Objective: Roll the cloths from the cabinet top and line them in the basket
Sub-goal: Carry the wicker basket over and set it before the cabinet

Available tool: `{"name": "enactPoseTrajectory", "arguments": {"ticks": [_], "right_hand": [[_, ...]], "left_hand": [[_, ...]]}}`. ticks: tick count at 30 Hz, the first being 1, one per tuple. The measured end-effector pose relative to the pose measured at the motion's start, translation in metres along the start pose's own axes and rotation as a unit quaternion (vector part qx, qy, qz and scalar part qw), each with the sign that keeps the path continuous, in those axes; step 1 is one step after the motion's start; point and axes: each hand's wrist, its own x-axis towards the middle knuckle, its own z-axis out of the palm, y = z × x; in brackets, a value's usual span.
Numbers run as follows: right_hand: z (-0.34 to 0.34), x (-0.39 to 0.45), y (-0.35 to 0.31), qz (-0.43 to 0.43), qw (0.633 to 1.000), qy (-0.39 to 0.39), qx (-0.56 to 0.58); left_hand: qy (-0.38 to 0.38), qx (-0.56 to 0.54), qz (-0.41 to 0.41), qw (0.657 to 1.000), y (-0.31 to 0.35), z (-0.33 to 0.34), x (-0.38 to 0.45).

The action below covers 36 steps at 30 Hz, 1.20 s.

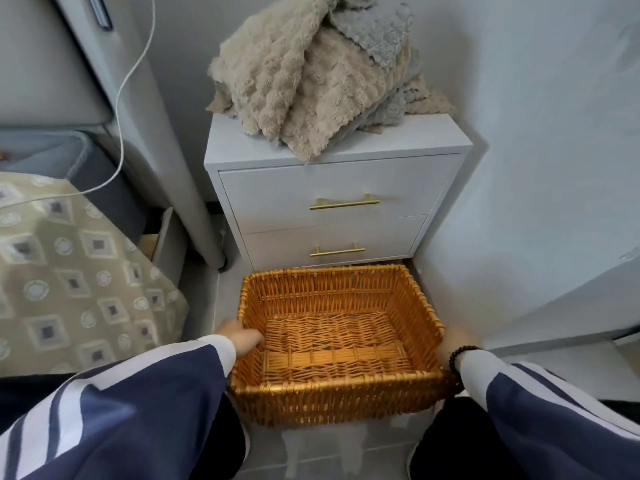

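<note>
A heap of fluffy beige and grey cloths (311, 71) lies unrolled on top of the white cabinet (332, 188). In front of the cabinet, low by the floor, is an orange wicker basket (339, 400) with nothing in it. My left hand (239, 337) grips its left rim, thumb inside the wall. My right hand (453, 341), with a dark bead bracelet on the wrist, holds the right rim from outside; its fingers are hidden behind the wall.
The cabinet has two drawers with gold handles (344, 203). A bed with a patterned cover (69, 271) stands at the left, with a white cable (121, 109) hanging over it. White walls close in on the right. My dark trouser legs flank the basket.
</note>
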Motion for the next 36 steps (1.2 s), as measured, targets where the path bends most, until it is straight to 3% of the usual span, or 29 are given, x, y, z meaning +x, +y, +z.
{"name": "enactPoseTrajectory", "arguments": {"ticks": [9, 12, 21, 26, 31, 36], "right_hand": [[0.037, 0.021, 0.005, 0.046, 0.992, 0.046, 0.108], [0.044, 0.027, 0.006, 0.041, 0.99, 0.045, 0.125], [0.059, 0.031, 0.008, -0.001, 0.984, -0.092, 0.155], [0.058, 0.023, 0.003, -0.055, 0.976, -0.124, 0.169], [0.036, -0.002, -0.015, -0.103, 0.987, -0.104, 0.073], [0.004, -0.015, -0.034, -0.134, 0.97, -0.057, 0.196]], "left_hand": [[-0.063, -0.033, -0.005, 0.997, -0.038, 0.026, 0.062], [-0.064, -0.018, 0.001, 0.998, -0.028, 0.029, 0.047], [-0.039, -0.003, -0.041, 0.998, -0.045, 0.037, 0.065], [-0.012, 0.029, -0.051, 0.998, -0.054, 0.036, 0.084], [-0.004, 0.073, 0.002, 0.997, -0.022, 0.027, 0.052], [0.007, 0.111, 0.08, 0.991, 0.018, 0.02, 0.011]]}}
